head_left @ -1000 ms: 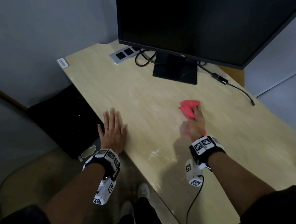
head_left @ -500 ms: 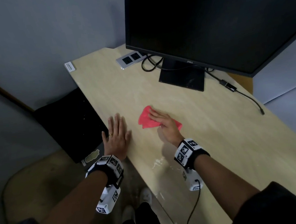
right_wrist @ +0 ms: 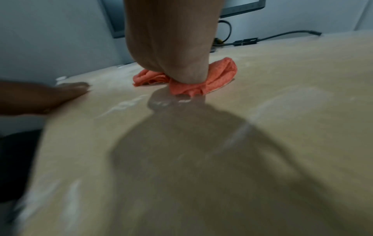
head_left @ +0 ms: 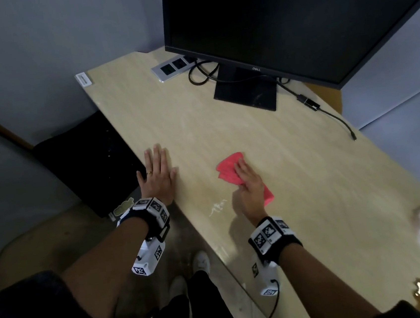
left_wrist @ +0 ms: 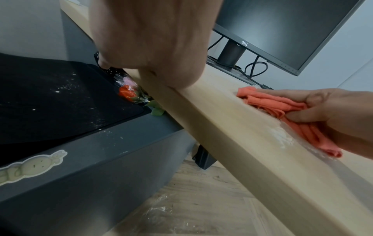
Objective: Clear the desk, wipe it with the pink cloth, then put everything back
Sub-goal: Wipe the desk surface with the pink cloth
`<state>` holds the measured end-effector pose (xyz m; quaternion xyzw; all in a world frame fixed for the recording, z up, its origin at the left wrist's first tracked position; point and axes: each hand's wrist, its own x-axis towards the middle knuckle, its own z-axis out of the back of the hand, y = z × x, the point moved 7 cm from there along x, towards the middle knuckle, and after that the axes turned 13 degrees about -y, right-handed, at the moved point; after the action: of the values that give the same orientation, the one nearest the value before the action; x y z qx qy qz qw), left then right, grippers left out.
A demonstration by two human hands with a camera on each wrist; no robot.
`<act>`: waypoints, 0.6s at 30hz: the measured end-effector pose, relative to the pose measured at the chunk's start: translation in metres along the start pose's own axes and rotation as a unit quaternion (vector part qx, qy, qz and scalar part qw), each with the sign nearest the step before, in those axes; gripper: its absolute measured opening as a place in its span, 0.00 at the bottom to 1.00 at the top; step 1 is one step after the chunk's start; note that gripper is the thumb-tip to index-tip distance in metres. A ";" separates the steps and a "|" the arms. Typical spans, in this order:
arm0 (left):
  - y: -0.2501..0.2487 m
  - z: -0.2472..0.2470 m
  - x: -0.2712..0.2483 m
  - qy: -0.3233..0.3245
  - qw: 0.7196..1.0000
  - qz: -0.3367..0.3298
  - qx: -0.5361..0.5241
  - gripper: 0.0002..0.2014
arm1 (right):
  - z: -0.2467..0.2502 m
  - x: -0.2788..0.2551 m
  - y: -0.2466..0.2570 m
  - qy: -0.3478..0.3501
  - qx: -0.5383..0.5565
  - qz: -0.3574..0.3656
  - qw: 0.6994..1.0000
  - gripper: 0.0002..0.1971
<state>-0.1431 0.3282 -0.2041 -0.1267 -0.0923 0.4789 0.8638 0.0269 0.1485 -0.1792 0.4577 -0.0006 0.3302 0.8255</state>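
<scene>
1. The right hand lies on top of the pink cloth, palm down. In the left wrist view the fingers reach forward over the folds while the thumb curls in against the cloth's near edge, so the hand holds it pressed to the desk.
2. The pink cloth is crumpled into folds and sits on the desk's front half, between the left hand and the middle of the top. Part of it pokes out ahead of the fingertips and part trails behind the heel of the hand.
3. The left hand is flat on the desk's near-left edge, fingers straight and close together, holding nothing — well apart from the cloth.
4. A pale smear marks the wood just beside the right hand, toward the front edge.
5. At the back stands a dark monitor on its flat square base, with cables trailing right across the top, and a socket plate sits left of it.
6. Below the desk's left edge is a dark grey cabinet with a black mat on top — a wrapped artificial flower lies at the mat's far corner, partly under the desk edge.
</scene>
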 end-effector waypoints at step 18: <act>0.003 0.004 0.007 0.057 0.998 -0.012 -0.004 0.31 | -0.002 -0.144 0.062 0.127 0.084 -0.018 0.988 0.18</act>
<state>-0.1425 0.3362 -0.2006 -0.1561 -0.0465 0.4605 0.8726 -0.1202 0.0946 -0.1771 0.4800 0.1404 0.3694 0.7832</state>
